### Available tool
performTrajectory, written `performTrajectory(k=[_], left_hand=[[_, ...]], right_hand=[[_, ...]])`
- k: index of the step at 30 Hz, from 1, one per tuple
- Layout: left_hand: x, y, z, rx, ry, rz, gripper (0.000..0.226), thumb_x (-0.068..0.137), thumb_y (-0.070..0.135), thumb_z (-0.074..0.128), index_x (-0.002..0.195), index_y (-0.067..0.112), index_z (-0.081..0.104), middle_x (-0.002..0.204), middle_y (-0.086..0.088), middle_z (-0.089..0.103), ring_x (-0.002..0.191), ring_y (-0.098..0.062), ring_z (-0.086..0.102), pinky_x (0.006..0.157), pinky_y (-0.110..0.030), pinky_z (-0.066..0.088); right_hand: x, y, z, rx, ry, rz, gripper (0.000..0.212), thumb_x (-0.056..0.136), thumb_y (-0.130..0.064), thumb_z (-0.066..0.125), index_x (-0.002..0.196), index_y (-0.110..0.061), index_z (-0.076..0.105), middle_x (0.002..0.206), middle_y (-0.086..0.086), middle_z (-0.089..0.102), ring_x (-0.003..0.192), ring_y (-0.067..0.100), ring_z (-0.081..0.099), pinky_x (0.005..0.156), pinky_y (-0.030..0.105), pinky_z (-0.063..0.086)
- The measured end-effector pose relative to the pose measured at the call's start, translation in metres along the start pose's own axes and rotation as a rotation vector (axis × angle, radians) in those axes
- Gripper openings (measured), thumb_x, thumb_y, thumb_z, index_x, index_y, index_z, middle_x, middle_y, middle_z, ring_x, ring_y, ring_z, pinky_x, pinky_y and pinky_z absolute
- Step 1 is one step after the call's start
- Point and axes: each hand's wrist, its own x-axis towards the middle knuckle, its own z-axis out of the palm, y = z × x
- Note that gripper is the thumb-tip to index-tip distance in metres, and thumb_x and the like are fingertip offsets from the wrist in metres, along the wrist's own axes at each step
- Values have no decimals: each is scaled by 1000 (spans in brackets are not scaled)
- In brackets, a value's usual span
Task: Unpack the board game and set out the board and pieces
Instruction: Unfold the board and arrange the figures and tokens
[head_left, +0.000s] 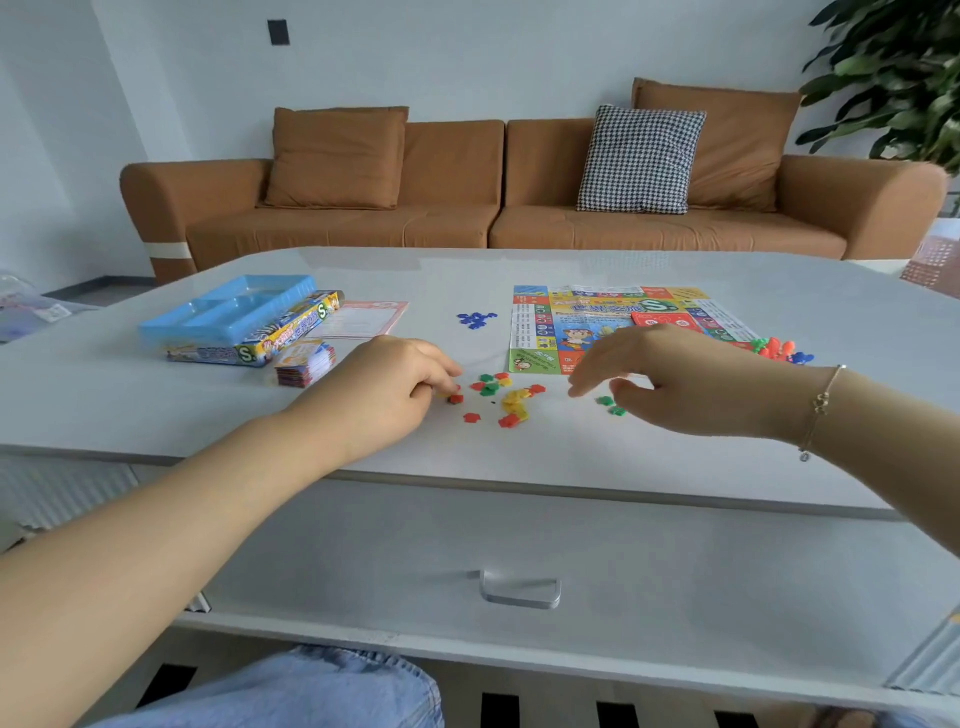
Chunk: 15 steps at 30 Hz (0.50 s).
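The left hand (395, 384) pinches a red piece (455, 398) mid-frame; the right hand (670, 379) hovers, fingers loose, over green pieces (611, 406) beside the board (535, 332), with bare table (519, 457) toward the near edge

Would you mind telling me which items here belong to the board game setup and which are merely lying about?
Part of the job:
board
blue tray
game box
card stack
blue pieces
mixed pieces
left hand
right hand

Lying about:
sofa
checked cushion
plant
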Motion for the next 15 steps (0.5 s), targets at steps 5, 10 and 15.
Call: performTrajectory(k=[5, 10, 15], left_hand=[[-2, -2, 1, 21, -48, 25, 44, 84, -7, 44, 105, 17, 74, 122, 9, 64, 115, -7, 55, 90, -7, 29], [-5, -3, 1, -29, -29, 59, 46, 81, -11, 46, 101, 19, 74, 119, 5, 65, 114, -11, 56, 93, -12, 34], [-9, -4, 0, 10, -36, 108, 47, 82, -8, 45, 111, 20, 69, 122, 9, 62, 116, -9, 52, 97, -16, 35]], right_hand=[[31, -15, 7, -4, -6, -64, 42, 87, -10, 46, 120, -29, 63, 126, -16, 58, 120, 5, 49, 105, 26, 37], [48, -24, 19, 9, -31, -72, 45, 88, -10, 43, 125, -31, 59, 132, -18, 53, 125, 3, 43, 105, 32, 38], [53, -27, 23, 2, -45, -89, 46, 87, -5, 43, 123, -25, 61, 133, -14, 52, 126, 6, 40, 106, 31, 36]])
